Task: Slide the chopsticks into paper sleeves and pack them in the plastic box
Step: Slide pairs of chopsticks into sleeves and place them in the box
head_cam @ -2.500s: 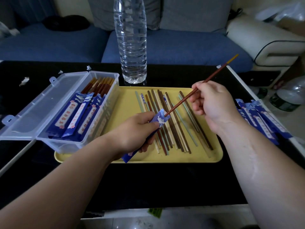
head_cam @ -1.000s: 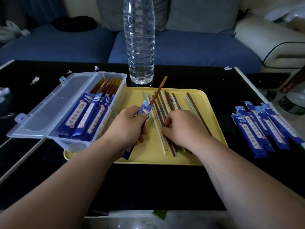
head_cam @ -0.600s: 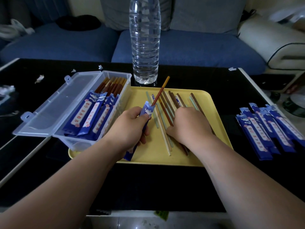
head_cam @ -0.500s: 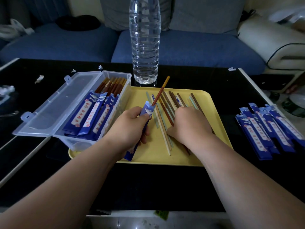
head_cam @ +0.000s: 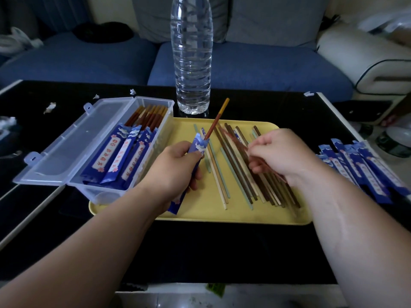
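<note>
left hand (head_cam: pixel 175 167) grips paper sleeve (head_cam: pixel 198 146) containing 1 chopstick (head_cam: pixel 216 118); right hand (head_cam: pixel 282 154), fingers curled, pinches reddish chopstick (head_cam: pixel 237 143) above yellow tray (head_cam: pixel 244 215).

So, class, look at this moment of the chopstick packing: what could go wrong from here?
1. The right hand pinches a reddish chopstick out of the crossed pile on the yellow tray; neighbours may be dragged or roll off.
2. The left hand holds a paper sleeve with one brown chopstick sticking far out; pushing a second in may tear the sleeve's mouth.
3. That raised tip points towards the water bottle behind, and might knock it.
</note>
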